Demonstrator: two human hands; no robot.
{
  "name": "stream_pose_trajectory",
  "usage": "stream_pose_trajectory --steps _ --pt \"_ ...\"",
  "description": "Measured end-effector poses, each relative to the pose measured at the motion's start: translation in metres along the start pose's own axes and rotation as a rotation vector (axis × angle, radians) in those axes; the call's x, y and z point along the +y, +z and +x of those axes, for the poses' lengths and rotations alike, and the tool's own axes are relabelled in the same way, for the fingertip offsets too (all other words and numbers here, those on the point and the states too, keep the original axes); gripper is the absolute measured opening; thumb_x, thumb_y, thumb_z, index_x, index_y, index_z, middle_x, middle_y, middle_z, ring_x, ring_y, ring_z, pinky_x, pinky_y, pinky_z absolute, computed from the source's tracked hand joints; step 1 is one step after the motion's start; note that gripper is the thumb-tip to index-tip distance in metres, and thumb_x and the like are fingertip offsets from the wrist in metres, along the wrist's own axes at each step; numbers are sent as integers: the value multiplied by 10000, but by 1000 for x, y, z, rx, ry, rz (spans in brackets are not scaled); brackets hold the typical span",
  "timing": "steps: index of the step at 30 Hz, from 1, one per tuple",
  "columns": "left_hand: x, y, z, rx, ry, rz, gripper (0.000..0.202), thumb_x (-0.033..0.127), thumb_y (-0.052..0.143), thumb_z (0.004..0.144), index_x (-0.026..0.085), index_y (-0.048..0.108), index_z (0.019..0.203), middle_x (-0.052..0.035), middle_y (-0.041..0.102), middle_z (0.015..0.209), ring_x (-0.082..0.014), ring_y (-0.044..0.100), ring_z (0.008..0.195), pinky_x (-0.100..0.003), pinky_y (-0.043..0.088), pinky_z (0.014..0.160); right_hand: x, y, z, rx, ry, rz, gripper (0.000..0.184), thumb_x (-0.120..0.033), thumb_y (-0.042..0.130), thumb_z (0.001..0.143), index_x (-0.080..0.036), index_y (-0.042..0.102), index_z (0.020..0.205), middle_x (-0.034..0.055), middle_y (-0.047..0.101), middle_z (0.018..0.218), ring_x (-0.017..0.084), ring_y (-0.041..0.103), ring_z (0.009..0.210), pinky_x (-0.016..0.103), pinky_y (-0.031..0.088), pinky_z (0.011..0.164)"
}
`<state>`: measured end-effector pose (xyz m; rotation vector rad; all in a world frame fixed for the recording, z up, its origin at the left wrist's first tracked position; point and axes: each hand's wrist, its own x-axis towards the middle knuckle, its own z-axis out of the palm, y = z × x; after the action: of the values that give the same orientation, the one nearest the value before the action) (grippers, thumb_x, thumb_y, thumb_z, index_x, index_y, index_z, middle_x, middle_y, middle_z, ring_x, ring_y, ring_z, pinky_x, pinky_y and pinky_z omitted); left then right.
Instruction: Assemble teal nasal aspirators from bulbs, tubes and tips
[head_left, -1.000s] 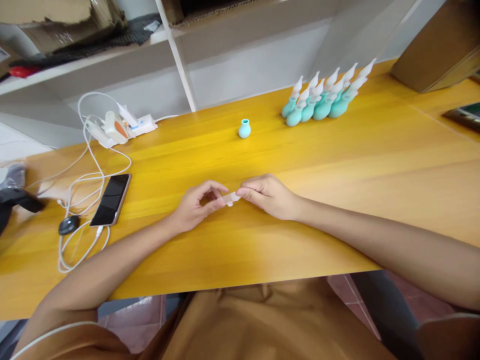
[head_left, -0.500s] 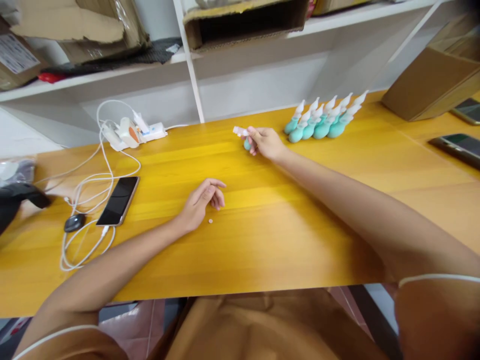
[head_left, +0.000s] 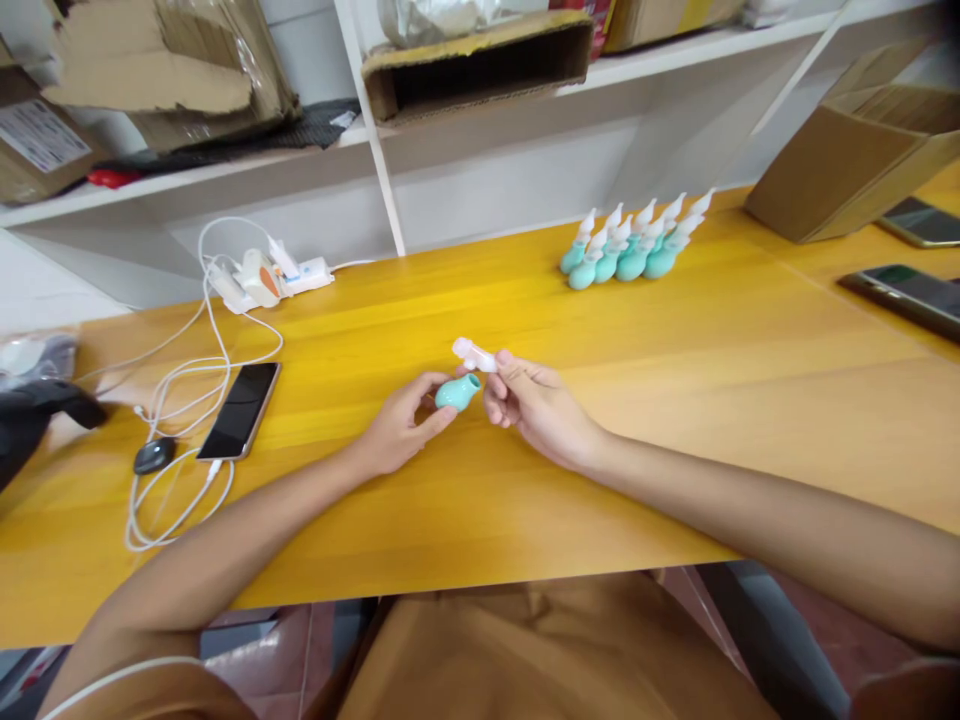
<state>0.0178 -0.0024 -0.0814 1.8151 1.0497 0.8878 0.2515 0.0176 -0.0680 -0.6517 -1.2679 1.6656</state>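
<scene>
My left hand (head_left: 401, 427) pinches a small teal rubber bulb (head_left: 457, 392) just above the yellow table (head_left: 675, 380). My right hand (head_left: 536, 408) holds a clear white nozzle tip (head_left: 473, 354) between thumb and fingers, right above the bulb's opening. The two hands nearly touch at the middle of the table. At the back stands a cluster of several finished teal bulbs with white tips (head_left: 634, 250).
A black phone (head_left: 239, 410), white cables (head_left: 176, 470) and a power strip (head_left: 270, 280) lie at the left. A dark object (head_left: 34, 415) sits at the far left. A cardboard box (head_left: 847, 165) and two phones (head_left: 904, 295) are at the right. Shelves (head_left: 390, 130) rise behind.
My right hand came back from the far middle of the table, bringing the teal bulb. My left hand has taken hold of the bulb. The nozzle stays in my right hand.
</scene>
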Motion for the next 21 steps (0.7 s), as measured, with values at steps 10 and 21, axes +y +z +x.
stream_pose_trajectory --steps 10,21 --pt "-5 -4 3 3 -41 -191 427 513 578 1070 214 603 1373 -55 700 1062 -165 648 847 -311 541 805 -9 -52 4 -227 -233 -616 575 -641 536 1119 -194 599 762 -32 533 615 103 499 514 261 399 564" --pt "8 -4 2 43 -43 48 499 677 642 1019 206 652 1184 15 560 823 -124 468 653 -253 386 588 -9 -48 1 -239 -314 -788 559 -565 472 1164 -190 577 761 -5 588 691 110 547 620 257 410 653"
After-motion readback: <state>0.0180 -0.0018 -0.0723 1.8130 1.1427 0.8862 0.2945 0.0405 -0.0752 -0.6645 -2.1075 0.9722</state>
